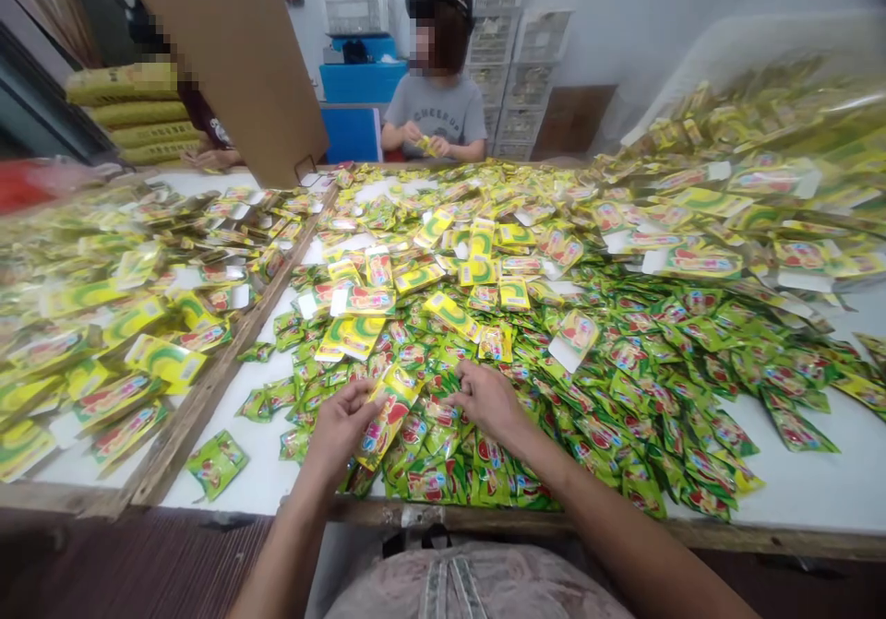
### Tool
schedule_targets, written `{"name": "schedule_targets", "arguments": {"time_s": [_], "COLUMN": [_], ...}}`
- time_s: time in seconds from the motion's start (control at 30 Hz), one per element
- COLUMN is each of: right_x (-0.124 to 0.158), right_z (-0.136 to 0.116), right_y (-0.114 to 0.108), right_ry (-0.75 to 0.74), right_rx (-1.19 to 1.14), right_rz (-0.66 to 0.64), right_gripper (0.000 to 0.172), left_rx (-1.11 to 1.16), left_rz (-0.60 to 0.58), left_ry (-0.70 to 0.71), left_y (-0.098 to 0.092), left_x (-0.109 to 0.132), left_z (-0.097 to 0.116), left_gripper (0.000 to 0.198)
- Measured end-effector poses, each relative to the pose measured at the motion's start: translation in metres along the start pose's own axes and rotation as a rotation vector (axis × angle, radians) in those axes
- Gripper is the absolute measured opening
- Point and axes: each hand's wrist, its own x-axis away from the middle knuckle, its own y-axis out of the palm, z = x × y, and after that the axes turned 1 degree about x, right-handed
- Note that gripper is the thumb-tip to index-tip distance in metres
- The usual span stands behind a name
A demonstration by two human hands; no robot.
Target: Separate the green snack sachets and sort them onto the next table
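Note:
My left hand grips a yellow printed carton by its left side, thumb on the front, over the heap near the table's front edge. To its right, my right hand is closed, thumb and fingers together, just above the green sachets. Whether a sachet is pinched in those fingers I cannot make out. More green packets with red and blue print lie piled around both hands. Several flat yellow cartons rest on the pile just beyond my left hand.
A wooden divider splits the white table, with more yellow cartons on the left. A large carton heap rises at right. Across the table a person handles a small yellow pack. A cardboard sheet stands upright, partly hiding another person.

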Motion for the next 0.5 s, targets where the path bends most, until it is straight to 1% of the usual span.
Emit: {"name": "schedule_targets", "arguments": {"time_s": [0.03,0.1,0.27,0.33,0.4,0.43,0.5], "right_x": [0.001,0.002,0.0,-0.001,-0.003,-0.004,-0.004], "right_z": [0.002,0.008,0.019,0.017,0.009,0.004,-0.006], "right_y": [0.0,-0.004,-0.018,-0.021,-0.023,-0.023,-0.022], "right_ry": [0.0,0.027,0.198,0.253,0.289,0.29,0.255], "right_rx": [-0.092,-0.264,-0.512,-0.699,-0.901,-0.966,-0.999], "right_rz": [0.013,0.065,0.206,0.212,0.187,0.179,0.153], "right_gripper": [0.023,0.027,0.029,0.03,0.034,0.037,0.037], "left_rx": [0.011,0.025,0.038,0.036,0.038,0.041,0.043], "left_rz": [0.002,-0.005,-0.092,-0.133,-0.17,-0.186,-0.2], "left_ry": [-0.006,-0.017,0.005,0.03,0.052,0.057,0.058], "left_y": [0.0,0.001,0.005,0.008,0.012,0.014,0.017], "left_x": [0.001,0.001,-0.003,-0.005,-0.007,-0.008,-0.008], "left_z": [0.001,0.003,-0.001,-0.004,-0.007,-0.008,-0.008], "left_gripper": [0.049,0.049,0.043,0.04,0.039,0.038,0.039]}}
